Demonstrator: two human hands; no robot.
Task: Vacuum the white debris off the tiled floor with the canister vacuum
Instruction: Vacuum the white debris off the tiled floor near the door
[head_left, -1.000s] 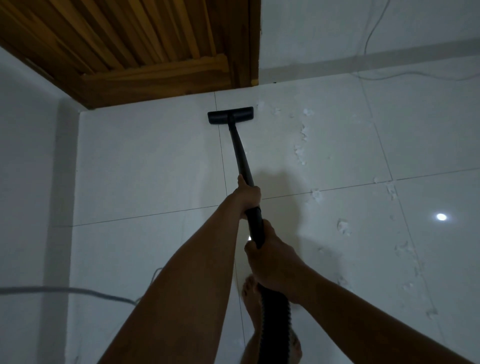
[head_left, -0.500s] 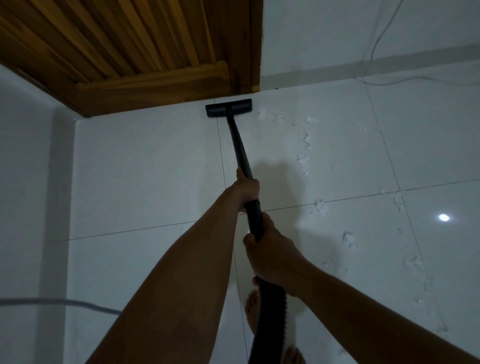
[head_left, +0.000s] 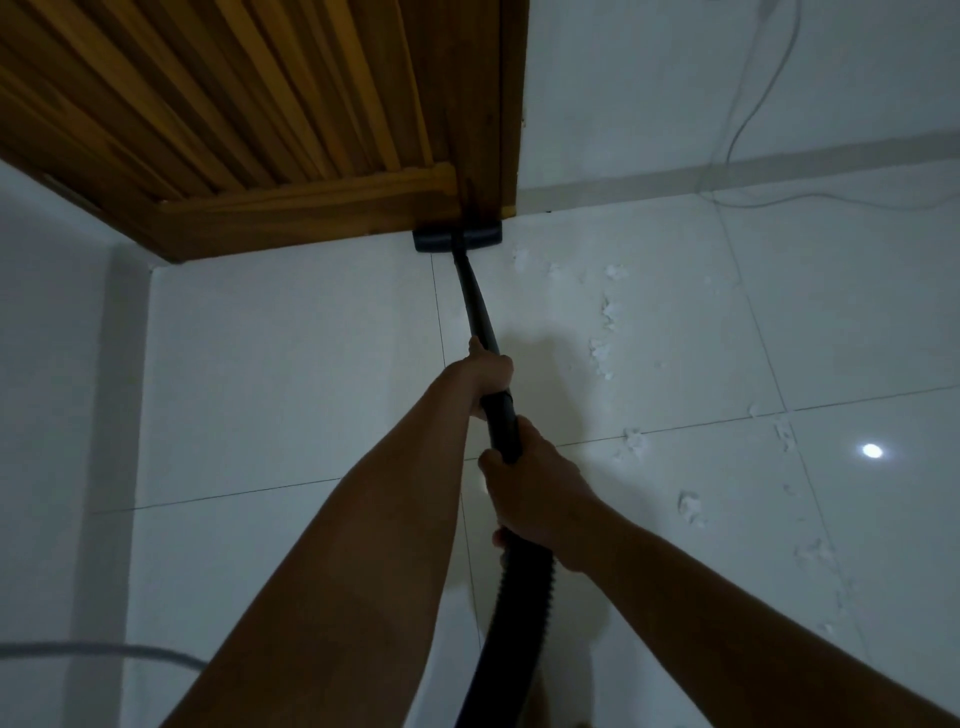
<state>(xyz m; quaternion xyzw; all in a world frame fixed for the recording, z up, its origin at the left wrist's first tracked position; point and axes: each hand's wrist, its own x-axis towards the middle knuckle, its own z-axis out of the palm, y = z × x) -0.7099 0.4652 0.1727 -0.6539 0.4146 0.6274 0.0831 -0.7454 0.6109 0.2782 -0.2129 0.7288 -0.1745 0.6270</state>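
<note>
A person's left hand (head_left: 488, 371) grips the black vacuum wand (head_left: 475, 306) partway along its length, fingers closed around the tube, while the right hand (head_left: 535, 496) clasps the thicker handle end just behind it, where the ribbed black hose (head_left: 511, 613) joins and drops toward the bottom edge of the view. Both bare forearms reach forward from below. The wand slants away to the flat floor nozzle (head_left: 457, 240), which lies on the tiled floor (head_left: 291, 374) against the foot of a slatted wooden door (head_left: 249, 104) and its frame. White debris (head_left: 602, 353) lies scattered on the glossy tiles to the right of the wand, in a loose trail from just beside the nozzle down toward the lower right; one clump (head_left: 634, 441) sits on a grout line near the right hand. A pale cable (head_left: 737, 124) hangs down the white wall and runs along the floor at upper right. Another grey cord (head_left: 93, 652) crosses the lower left. A bright light reflection (head_left: 871, 451) shines on a tile at right.
</note>
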